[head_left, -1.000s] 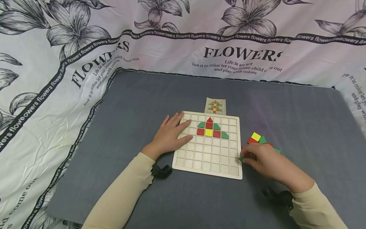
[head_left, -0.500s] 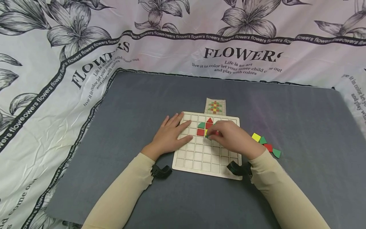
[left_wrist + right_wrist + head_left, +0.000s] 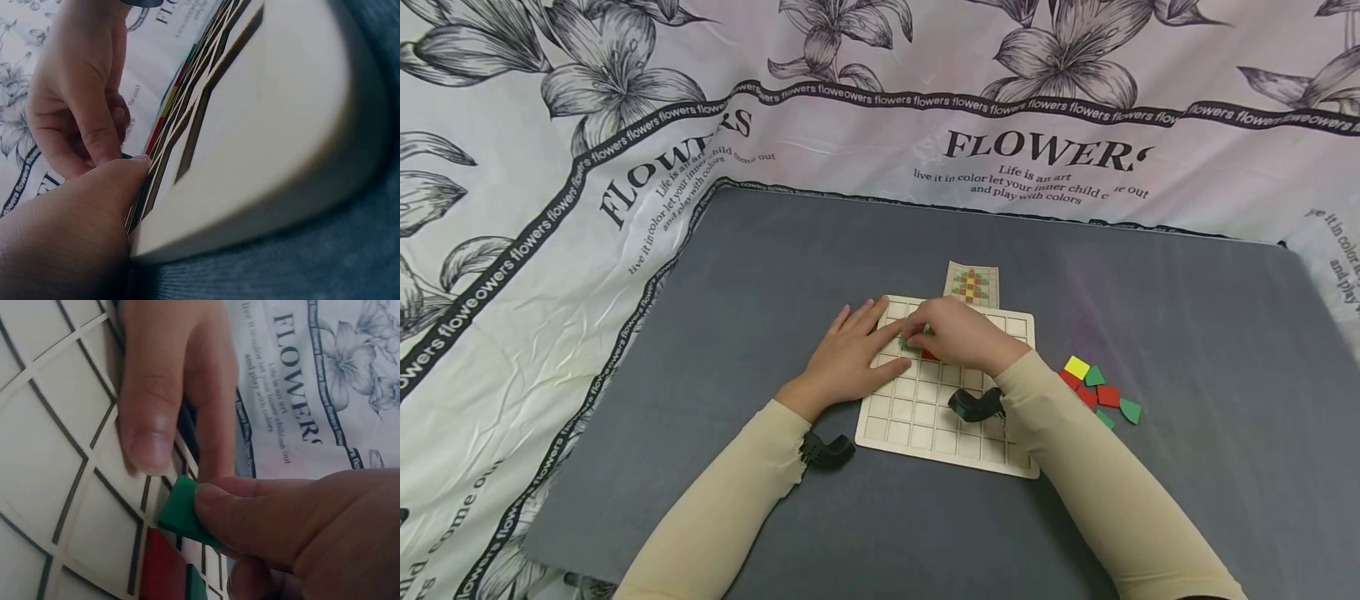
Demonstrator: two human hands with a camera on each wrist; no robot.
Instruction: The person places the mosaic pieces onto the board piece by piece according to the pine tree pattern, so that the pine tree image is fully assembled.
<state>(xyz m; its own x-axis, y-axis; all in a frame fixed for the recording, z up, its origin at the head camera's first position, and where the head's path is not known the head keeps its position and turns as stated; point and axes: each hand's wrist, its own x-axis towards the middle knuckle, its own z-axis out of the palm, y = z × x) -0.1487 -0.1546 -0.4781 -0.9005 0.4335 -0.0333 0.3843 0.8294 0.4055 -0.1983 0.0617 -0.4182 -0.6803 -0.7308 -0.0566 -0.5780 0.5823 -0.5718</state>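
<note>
My R hand (image 3: 958,333) pinches a green piece (image 3: 181,512) btwn thumb & fingers, tilted, over the upper L part of the gridded board (image 3: 917,433). It's just L of a red piece (image 3: 161,569) set in the grid & v. near my L thumb; can't tell if it's touching the board. My L hand (image 3: 850,354) grips nothing: it rests on the board's L edge w/ fingers spread, thumb & index reaching over the squares. More coloured pieces, red, yellow & green, show edge-on along the board in the L wrist view; from the head view my R hand hides most of them.

R of the board, a loose group lies on the grey tabletop (image 3: 790,275): a yellow square (image 3: 1077,367) at the far end, a few red squares (image 3: 1108,396), plus some green bits (image 3: 1131,411). A small card (image 3: 972,283) w/ a printed coloured pattern sits at the board's far edge, partly behind my R hand. Beyond the tabletop, white cloth (image 3: 850,142) w/ blk flowers & lettering.
</note>
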